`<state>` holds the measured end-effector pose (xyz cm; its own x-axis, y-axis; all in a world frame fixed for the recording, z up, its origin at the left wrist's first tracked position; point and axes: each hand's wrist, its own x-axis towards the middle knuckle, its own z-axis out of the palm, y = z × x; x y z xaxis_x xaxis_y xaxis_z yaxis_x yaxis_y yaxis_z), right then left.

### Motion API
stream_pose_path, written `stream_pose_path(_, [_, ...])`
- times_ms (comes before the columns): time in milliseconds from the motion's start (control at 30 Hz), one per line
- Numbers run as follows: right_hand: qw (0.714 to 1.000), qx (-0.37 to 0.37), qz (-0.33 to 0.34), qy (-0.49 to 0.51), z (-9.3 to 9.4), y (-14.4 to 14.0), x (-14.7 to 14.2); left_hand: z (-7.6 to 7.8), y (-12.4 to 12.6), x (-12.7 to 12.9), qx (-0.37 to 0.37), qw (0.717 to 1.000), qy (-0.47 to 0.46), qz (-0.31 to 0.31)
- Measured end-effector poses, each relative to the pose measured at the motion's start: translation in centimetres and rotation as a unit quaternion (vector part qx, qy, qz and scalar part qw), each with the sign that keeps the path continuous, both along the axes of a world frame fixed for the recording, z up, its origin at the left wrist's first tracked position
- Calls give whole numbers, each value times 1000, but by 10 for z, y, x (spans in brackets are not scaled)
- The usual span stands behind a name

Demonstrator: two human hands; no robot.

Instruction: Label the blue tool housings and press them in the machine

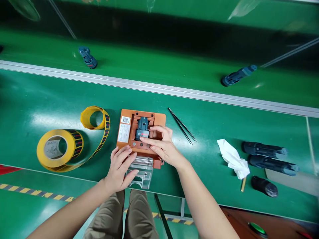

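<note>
The table (206, 126) is a smooth green mat with a glossy sheen, edged along the back by a strip of brushed metal rail (159, 89). The jig (159, 119) looks like matt orange plastic with paper labels, a clear acrylic block (141, 172) at its front, and it cradles a matt blue-grey plastic housing (142, 128). The tape (59, 147) is glossy yellow, the tweezers (181, 125) dark thin metal, the cloth (234, 158) soft, crumpled white, and the grips (267, 156) matt black, rubbery.
</note>
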<state>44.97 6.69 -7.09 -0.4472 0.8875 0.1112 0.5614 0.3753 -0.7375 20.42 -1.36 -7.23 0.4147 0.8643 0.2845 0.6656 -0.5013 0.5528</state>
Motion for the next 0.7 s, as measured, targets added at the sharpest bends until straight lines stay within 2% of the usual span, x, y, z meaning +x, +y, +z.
stream_pose_path(167, [1000, 1, -9, 6, 1, 13, -2, -4, 0, -3, 20, 1000, -14, -3])
stream_pose_path(367, [1000, -10, 11, 25, 11, 5, -7, -4, -1, -5, 28, 999, -13, -8])
stream_pose_path(433, [998, -27, -28, 43, 15, 4, -9, -5, -1, -5, 25, 1000, -12, -7])
stream_pose_path(500, [993, -46, -102, 46, 19, 6, -15, -6, -1, -5, 26, 1000, -12, -5])
stream_pose_path(567, [985, -56, -160, 1, 23, 11, -26, -8, -1, -6, 32, 999, -19, -5])
stream_pose_path(700, [977, -58, -169, -116, 42, 19, -47, -15, -3, -7, 42, 998, -35, 0])
